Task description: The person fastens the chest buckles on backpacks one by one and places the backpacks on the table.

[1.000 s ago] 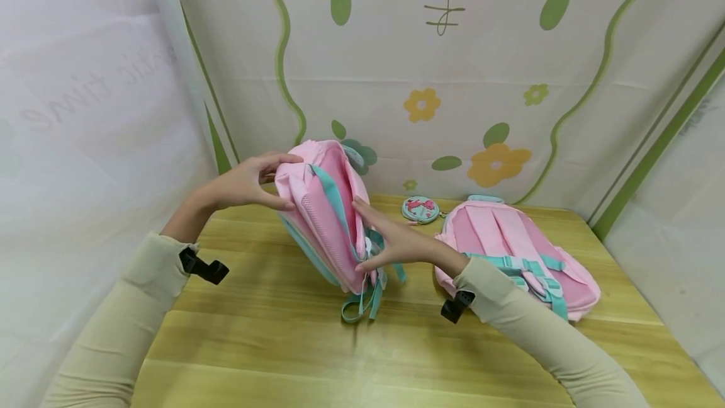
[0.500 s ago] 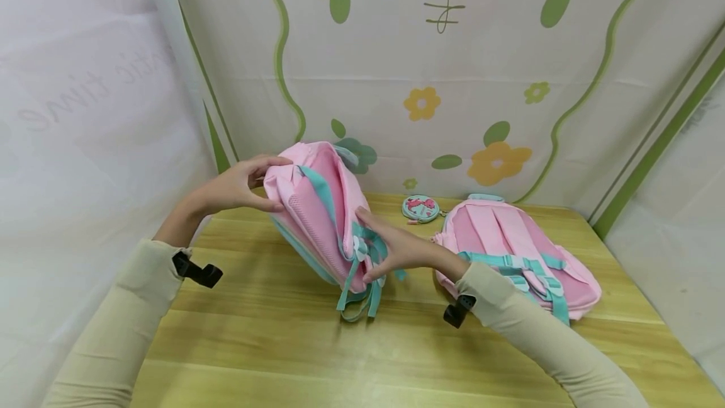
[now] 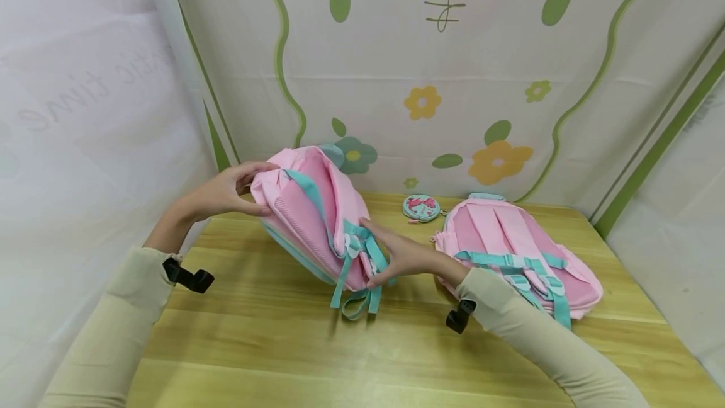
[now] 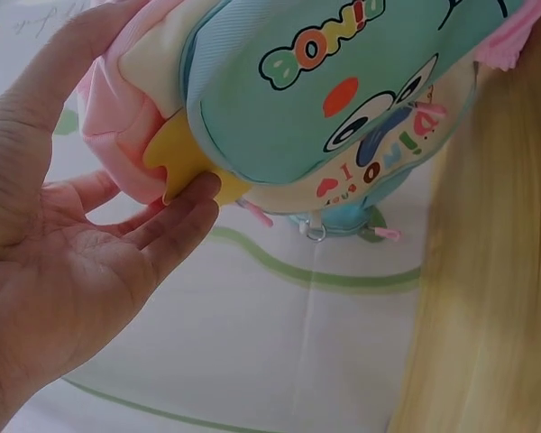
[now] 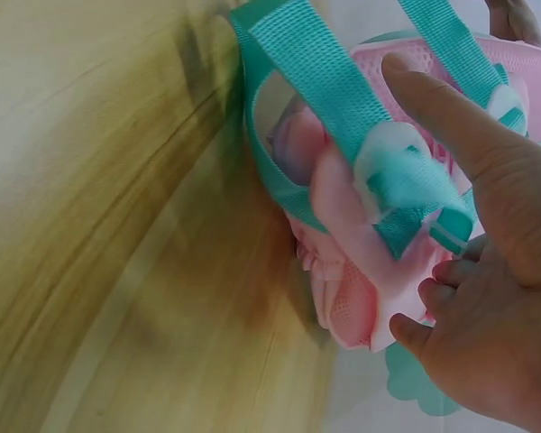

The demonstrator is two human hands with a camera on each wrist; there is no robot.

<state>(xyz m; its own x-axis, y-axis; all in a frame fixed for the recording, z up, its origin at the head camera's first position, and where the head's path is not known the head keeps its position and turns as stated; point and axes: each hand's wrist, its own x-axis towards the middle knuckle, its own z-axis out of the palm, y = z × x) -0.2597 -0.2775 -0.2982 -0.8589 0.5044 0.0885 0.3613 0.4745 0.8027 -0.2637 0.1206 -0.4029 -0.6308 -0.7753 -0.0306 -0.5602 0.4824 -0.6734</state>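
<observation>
A pink child's backpack with teal straps stands tilted on the table, its strap side turned to the right. My left hand grips its upper left corner, thumb and fingers spread around it. In the left wrist view, that hand's fingers press a yellow patch beside the teal cartoon front. My right hand holds the opposite side near the strap buckles. The thumb lies stretched over the straps in the right wrist view, and the other fingers bend against the bag, their contact partly hidden.
A second pink backpack lies strap side up at the right of the wooden table. Between the bags, near the back wall, is a small round teal pouch. Patterned white cloth encloses the table's back and sides.
Both hands have tipped and turned the backpack to the left, its top lowering slightly. More of its straps and buckles now faces the head camera. The second backpack and pouch stay put.
</observation>
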